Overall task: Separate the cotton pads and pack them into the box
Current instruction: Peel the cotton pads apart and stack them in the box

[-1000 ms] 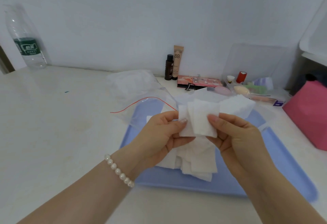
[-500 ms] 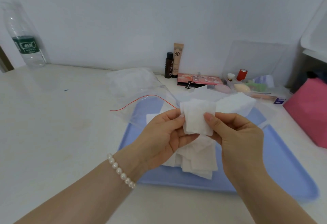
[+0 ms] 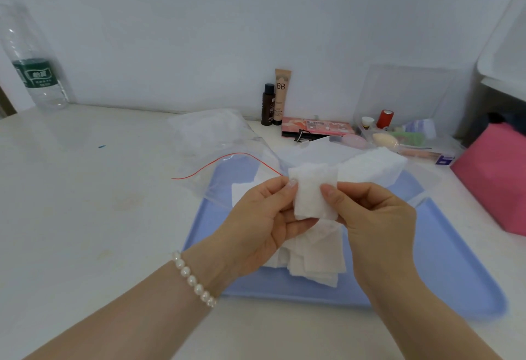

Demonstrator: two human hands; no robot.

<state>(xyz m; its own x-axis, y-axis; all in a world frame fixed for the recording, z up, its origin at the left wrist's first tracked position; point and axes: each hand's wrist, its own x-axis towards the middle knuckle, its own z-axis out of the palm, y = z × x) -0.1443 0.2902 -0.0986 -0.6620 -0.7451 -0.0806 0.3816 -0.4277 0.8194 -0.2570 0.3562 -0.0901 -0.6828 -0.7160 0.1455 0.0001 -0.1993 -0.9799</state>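
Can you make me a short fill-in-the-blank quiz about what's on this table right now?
1. Both hands pinch a white cotton ____ above the tray.
2. The left hand has a bracelet of ____ on its wrist.
3. The tray under the loose pile of pads is coloured ____.
4. The tall tube by the wall is printed with the letters ____.

Missing words: pad; pearls; blue; BB
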